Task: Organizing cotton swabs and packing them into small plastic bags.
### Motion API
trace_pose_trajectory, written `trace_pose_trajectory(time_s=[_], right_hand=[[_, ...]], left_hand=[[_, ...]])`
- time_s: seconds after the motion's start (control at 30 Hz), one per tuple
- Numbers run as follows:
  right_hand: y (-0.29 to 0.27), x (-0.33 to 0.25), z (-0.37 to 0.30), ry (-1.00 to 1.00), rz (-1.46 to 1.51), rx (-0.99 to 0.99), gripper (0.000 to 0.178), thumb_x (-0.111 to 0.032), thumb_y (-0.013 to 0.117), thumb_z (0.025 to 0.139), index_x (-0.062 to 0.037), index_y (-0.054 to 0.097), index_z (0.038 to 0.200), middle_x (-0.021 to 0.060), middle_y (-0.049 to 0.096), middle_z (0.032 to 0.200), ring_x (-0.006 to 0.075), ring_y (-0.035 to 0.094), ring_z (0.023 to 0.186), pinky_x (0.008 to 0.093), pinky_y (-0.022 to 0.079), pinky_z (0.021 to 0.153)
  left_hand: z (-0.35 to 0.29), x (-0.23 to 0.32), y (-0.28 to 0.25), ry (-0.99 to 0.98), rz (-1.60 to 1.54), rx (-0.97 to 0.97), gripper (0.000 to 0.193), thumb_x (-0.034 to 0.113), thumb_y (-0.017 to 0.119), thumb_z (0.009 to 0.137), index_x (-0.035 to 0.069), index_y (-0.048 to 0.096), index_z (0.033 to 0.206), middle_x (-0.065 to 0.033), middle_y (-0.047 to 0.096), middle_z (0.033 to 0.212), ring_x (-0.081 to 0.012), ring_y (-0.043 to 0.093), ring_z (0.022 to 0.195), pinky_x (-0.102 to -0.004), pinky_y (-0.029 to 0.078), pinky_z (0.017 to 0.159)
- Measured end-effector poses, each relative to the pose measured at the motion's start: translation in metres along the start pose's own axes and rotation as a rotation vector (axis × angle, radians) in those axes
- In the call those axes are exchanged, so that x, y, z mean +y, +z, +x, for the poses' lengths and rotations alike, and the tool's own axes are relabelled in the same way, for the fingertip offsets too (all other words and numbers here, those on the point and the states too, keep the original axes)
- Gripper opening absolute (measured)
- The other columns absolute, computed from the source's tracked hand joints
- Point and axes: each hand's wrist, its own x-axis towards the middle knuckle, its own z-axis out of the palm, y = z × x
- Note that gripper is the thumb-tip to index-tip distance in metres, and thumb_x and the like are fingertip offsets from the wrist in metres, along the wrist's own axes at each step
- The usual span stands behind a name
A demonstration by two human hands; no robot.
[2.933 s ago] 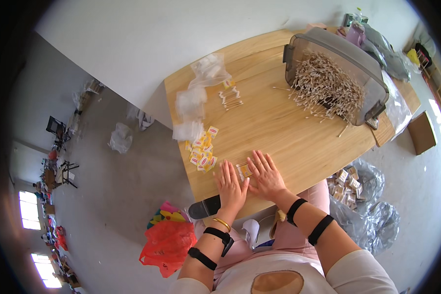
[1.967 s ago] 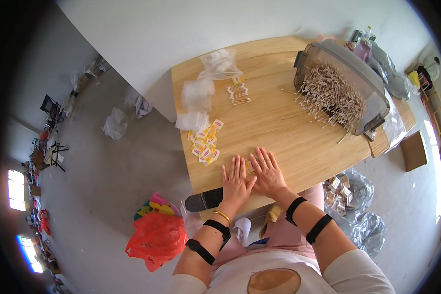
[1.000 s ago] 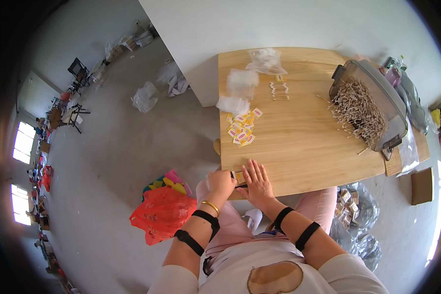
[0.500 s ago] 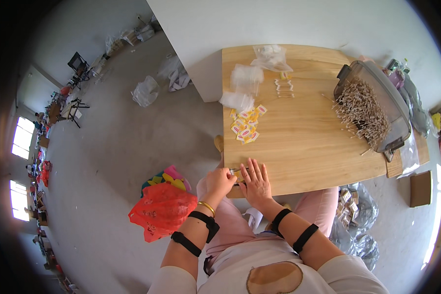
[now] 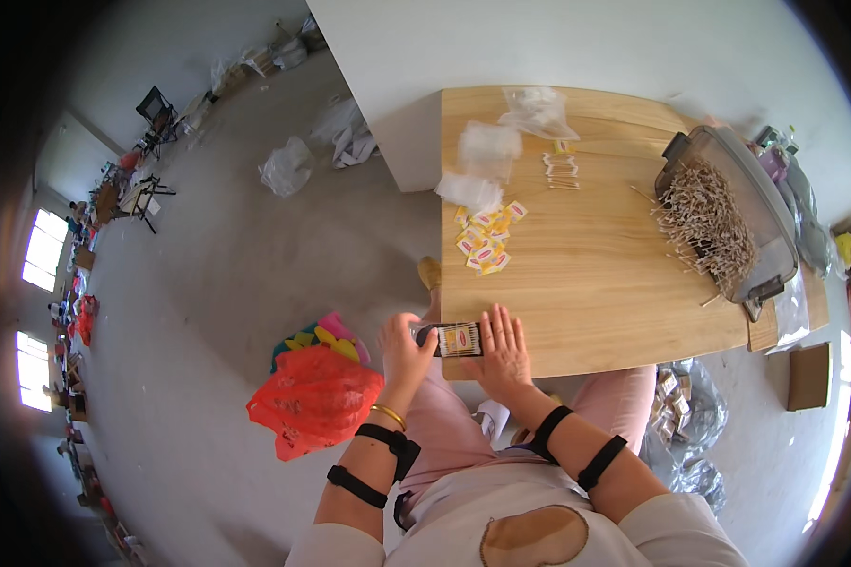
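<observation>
At the table's near left corner lies a small pack of cotton swabs (image 5: 460,340), a row of swabs with a yellow and white card on it and dark strips at its ends. My left hand (image 5: 407,357) is curled round its left end, thumb on the dark strip and the other fingers partly hidden. Flat on the table, fingers stretched out, my right hand (image 5: 506,357) touches the pack's right end. Beyond them is a pile of yellow and white cards (image 5: 487,241). Clear plastic bags (image 5: 473,192) lie behind it, beside a few loose cotton swabs (image 5: 563,172).
A grey translucent bin (image 5: 785,241) lies tipped at the table's right, with a heap of cotton swabs (image 5: 704,217) spilling out. Left of my legs sits a red plastic bag (image 5: 314,402). Under the table's right side stand a clear bag of small packs (image 5: 681,402) and a cardboard box (image 5: 809,376).
My left hand has shifted left from over the pack to its left end. My right hand has slid slightly right, uncovering the card and swabs. The view has turned a little.
</observation>
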Motion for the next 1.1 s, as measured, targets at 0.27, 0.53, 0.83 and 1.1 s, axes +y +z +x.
trace_pose_trajectory(time_s=[0.27, 0.53, 0.83, 1.1], right_hand=[[0.005, -0.011, 0.005, -0.078, -0.142, -0.077, 0.099, -0.06, 0.057, 0.09, 0.0055, 0.023, 0.156, 0.0206, 0.016, 0.166, 0.032, 0.01, 0.155, 0.0476, 0.008, 0.126], [0.009, -0.032, 0.013, -0.075, -0.072, -0.099, 0.101, -0.06, 0.057, 0.09, 0.0081, 0.021, 0.155, 0.0235, 0.015, 0.165, 0.0349, 0.009, 0.155, 0.0482, 0.009, 0.126], [-0.001, 0.016, 0.022, -0.209, 0.195, 0.034, 0.074, -0.038, 0.065, 0.092, 0.0004, 0.039, 0.149, 0.0203, 0.031, 0.158, 0.0377, 0.024, 0.15, 0.0468, 0.02, 0.123], [-0.058, 0.159, 0.061, 0.182, 0.239, 0.391, 0.035, -0.012, 0.068, 0.083, -0.0088, 0.063, 0.117, 0.0151, 0.057, 0.123, 0.0367, 0.052, 0.116, 0.0471, 0.043, 0.101]], left_hand=[[-0.035, -0.041, 0.038, -0.647, -0.835, -0.411, 0.056, 0.028, 0.086, 0.078, -0.005, 0.059, 0.115, -0.0164, 0.067, 0.103, -0.0208, 0.068, 0.089, -0.0335, 0.056, 0.07], [-0.041, -0.05, 0.044, -0.473, -0.683, -0.342, 0.043, 0.02, 0.084, 0.082, -0.003, 0.059, 0.11, -0.0078, 0.068, 0.092, -0.0117, 0.066, 0.079, -0.0262, 0.054, 0.066], [-0.026, -0.029, 0.018, -0.492, -0.158, -0.089, 0.066, 0.03, 0.08, 0.081, -0.003, 0.05, 0.13, -0.022, 0.059, 0.118, -0.037, 0.058, 0.109, -0.0457, 0.047, 0.093], [0.027, 0.086, 0.027, 0.061, -0.328, -0.16, 0.048, 0.021, 0.07, 0.085, 0.004, 0.051, 0.126, -0.0195, 0.053, 0.126, -0.0392, 0.048, 0.121, -0.0506, 0.038, 0.101]])
